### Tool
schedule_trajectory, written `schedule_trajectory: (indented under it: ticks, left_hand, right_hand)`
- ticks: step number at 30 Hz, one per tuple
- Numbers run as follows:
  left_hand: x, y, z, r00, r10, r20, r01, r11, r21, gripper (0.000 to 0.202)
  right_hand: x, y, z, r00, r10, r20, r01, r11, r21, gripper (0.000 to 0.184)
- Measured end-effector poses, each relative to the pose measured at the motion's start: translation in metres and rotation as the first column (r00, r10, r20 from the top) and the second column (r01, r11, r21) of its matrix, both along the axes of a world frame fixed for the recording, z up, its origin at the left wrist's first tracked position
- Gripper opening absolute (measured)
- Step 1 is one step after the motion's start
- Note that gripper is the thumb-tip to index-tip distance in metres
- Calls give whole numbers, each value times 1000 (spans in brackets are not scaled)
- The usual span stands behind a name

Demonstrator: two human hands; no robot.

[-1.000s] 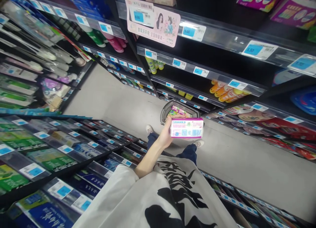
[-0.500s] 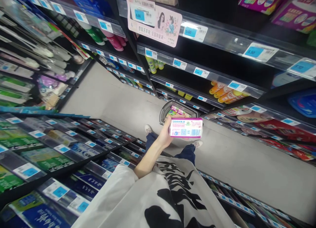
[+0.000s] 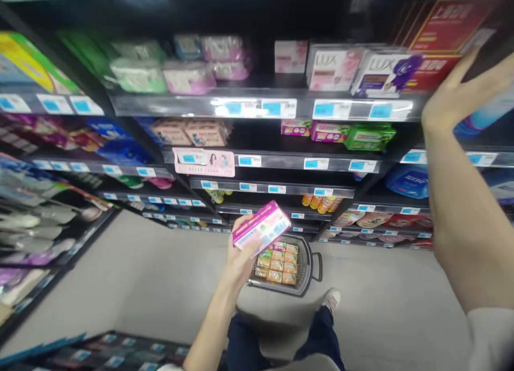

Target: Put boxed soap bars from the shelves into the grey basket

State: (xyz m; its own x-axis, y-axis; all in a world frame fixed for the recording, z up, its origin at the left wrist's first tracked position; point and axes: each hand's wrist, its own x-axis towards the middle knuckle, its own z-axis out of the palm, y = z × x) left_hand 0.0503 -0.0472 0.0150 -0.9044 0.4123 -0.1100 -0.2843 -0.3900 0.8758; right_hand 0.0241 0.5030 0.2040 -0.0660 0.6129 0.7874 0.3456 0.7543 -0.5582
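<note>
My left hand (image 3: 241,256) is closed around a purple-and-white soap box (image 3: 268,224), which it holds tilted above the basket. In the grey shopping basket (image 3: 307,274) on the floor lie several small packs, mostly orange, with green and pink ones among them. Up at the right, my right hand (image 3: 452,103) is raised at the shelf with thumb and fingers spread apart. Beside it are red boxes (image 3: 437,68) and white LUX soap boxes (image 3: 333,68). Motion blurs its fingertips, and I see nothing held in them.
Shelf edges (image 3: 277,162) with price tags run across the front. Pink-purple soap packs (image 3: 329,131) and a green pack (image 3: 369,138) stand on the middle shelf. Blue bottles (image 3: 407,181) sit at right. Another rack (image 3: 24,285) flanks the left; my shoe (image 3: 332,300) is near the basket.
The view has swung up toward the shelves. My right hand has come into sight, raised at the upper right. The soap box stays in my left hand, now turned at a slant.
</note>
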Motion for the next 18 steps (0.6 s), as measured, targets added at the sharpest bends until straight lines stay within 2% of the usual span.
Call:
schedule_trajectory:
  ticks: [2,5,7,9,12,14,16,18]
  left_hand:
    - [-26,24,29,992,19,-127,-17,1000,19,60]
    - [-63,68,57,937,149,-317,-148,989,29,54]
    - [-89,99,64,853,254,-456,-278,961,17,49]
    - [-115,129,68,743,303,-597,-390,921,-18,43]
    - [-150,168,74,621,240,-746,-521,838,-164,44]
    - [-166,190,79,610,173,-773,-591,749,-299,50]
    - [-175,210,83,629,121,-768,-623,669,-405,54]
    - [-178,228,83,657,80,-749,-616,630,-473,58]
  right_hand:
    - [0,1,-3,996,-82,40,83,996,-16,71]
    - [-1,-14,-11,999,-46,7,46,998,33,72]
    - [1,-29,-12,999,-37,-24,39,997,67,70]
    - [4,-41,-10,998,-30,-46,34,995,91,67]
    - [8,-50,-5,998,-23,-59,28,997,77,64]
    - [8,-51,-4,998,-33,-58,35,998,48,62]
    - [7,-51,-4,998,-38,-51,40,999,31,62]
    - [7,-51,-4,998,-34,-44,35,999,26,61]
